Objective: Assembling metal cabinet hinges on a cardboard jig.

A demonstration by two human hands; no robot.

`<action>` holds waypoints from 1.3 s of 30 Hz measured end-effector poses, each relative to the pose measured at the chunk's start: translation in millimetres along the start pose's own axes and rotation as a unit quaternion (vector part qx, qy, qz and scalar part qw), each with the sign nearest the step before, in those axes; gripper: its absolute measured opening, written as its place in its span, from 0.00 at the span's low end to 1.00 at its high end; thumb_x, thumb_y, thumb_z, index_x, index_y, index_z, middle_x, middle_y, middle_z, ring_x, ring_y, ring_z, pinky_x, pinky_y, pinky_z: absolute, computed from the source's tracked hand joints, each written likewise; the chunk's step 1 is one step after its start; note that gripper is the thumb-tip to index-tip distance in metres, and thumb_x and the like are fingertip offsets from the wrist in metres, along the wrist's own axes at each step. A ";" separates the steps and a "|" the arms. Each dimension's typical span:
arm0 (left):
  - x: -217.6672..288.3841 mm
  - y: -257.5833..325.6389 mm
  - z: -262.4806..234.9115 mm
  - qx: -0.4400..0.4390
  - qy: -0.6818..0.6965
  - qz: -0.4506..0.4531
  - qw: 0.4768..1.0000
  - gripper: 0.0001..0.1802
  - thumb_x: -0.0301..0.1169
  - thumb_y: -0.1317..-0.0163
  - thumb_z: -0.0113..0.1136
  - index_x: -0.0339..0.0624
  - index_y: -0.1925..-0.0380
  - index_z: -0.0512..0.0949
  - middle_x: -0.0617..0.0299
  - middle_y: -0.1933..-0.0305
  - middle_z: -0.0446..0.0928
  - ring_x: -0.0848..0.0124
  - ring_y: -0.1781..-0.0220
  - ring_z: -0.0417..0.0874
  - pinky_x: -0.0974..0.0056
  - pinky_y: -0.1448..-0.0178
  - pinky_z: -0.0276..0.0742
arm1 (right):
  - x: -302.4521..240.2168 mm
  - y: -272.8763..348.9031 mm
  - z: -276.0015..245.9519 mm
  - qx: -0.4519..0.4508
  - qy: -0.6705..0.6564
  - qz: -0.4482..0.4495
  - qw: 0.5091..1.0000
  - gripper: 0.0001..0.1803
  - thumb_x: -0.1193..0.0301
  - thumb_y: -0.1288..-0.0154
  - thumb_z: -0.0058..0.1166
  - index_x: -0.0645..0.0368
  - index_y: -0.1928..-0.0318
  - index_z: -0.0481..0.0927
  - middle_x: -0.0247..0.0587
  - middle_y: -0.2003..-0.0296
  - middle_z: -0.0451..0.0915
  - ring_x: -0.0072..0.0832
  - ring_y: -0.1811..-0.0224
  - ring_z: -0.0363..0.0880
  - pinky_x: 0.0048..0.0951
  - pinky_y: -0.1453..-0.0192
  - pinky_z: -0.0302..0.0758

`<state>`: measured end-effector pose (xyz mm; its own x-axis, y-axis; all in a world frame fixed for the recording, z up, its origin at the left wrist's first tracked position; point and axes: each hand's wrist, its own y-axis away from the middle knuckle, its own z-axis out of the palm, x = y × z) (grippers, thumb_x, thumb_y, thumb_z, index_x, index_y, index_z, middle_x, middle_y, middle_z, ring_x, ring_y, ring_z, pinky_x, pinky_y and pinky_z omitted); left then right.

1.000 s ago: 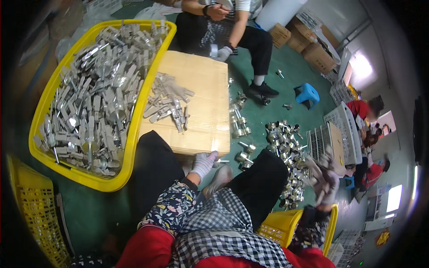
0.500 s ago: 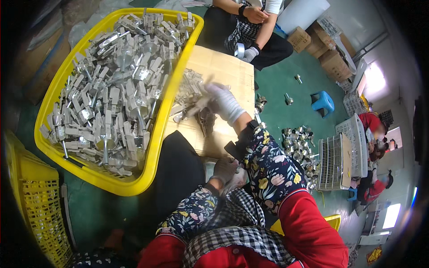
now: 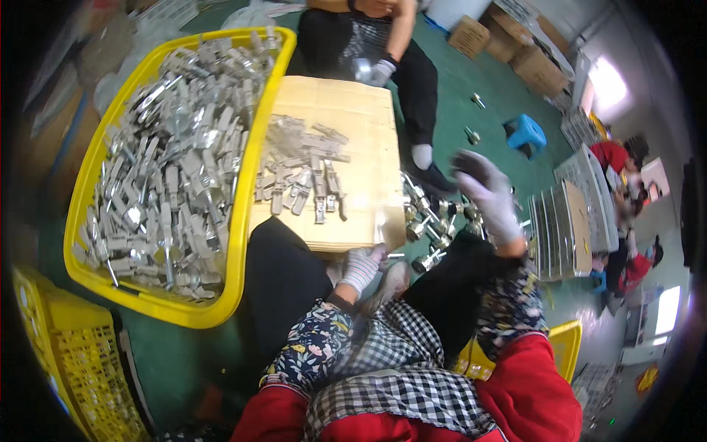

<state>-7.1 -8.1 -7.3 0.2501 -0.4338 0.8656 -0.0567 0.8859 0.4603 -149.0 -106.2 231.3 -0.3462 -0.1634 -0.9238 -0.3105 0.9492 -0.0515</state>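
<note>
Left hand [image 3: 359, 269] pinches a metal fitting [image 3: 396, 255], cardboard [image 3: 361, 177] just beyond; a loose grip could drop the fitting; blurred right hand [image 3: 489, 197] hovers farther right, its grip impossible to tell.

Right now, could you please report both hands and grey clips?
Left hand at near edge of cardboard; right hand blurred, nearest metal parts; grey clips atop cardboard; yellow tub along its left side.

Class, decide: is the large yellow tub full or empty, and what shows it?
Full: grey parts are heaped throughout the tub, piled up to its rim.
</note>
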 end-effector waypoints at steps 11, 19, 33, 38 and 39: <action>17.0 9.7 -13.6 0.021 -0.077 0.023 0.997 0.23 0.47 0.43 0.55 0.32 0.71 0.79 0.57 0.78 0.79 0.71 0.75 0.76 0.68 0.63 0.71 | 210.1 482.1 -302.2 0.608 0.192 0.262 0.724 0.27 0.58 0.37 0.48 0.70 0.47 0.69 0.51 0.51 0.73 0.34 0.50 0.71 0.31 0.46 0.66; 16.2 11.9 -16.0 0.042 -0.039 -0.015 0.998 0.24 0.47 0.46 0.60 0.33 0.64 0.75 0.58 0.71 0.76 0.71 0.75 0.75 0.68 0.67 0.71 | 418.4 680.6 -166.2 0.463 0.015 0.358 0.811 0.32 0.56 0.37 0.48 0.61 0.38 0.59 0.44 0.47 0.69 0.35 0.47 0.67 0.31 0.43 0.63; 24.1 15.4 -15.7 0.066 -0.106 -0.022 0.992 0.30 0.50 0.46 0.58 0.27 0.65 0.76 0.56 0.76 0.77 0.70 0.76 0.75 0.69 0.68 0.69 | 372.2 525.3 -111.4 0.271 -0.121 0.575 0.763 0.42 0.55 0.40 0.51 0.55 0.33 0.44 0.45 0.54 0.72 0.35 0.53 0.71 0.26 0.55 0.70; 17.6 12.7 -8.3 0.067 -0.113 -0.010 0.991 0.31 0.54 0.49 0.59 0.31 0.66 0.76 0.60 0.79 0.75 0.73 0.79 0.72 0.71 0.73 0.65 | 368.9 498.9 -99.8 0.349 -0.192 0.488 0.777 0.43 0.59 0.40 0.52 0.53 0.32 0.42 0.46 0.51 0.71 0.36 0.55 0.73 0.27 0.56 0.72; 17.7 12.7 -9.3 0.069 -0.113 -0.010 0.991 0.31 0.54 0.49 0.59 0.31 0.66 0.76 0.60 0.79 0.75 0.73 0.79 0.72 0.71 0.73 0.65 | 369.1 498.3 -99.3 0.354 -0.215 0.480 0.773 0.42 0.60 0.40 0.52 0.54 0.33 0.43 0.45 0.51 0.71 0.35 0.55 0.73 0.27 0.56 0.72</action>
<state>5.7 -3.0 12.1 0.0307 -0.4901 0.8711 -0.1904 0.8527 0.4864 -519.3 279.7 -97.7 0.2584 0.6678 -0.6981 0.5220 0.5115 0.6826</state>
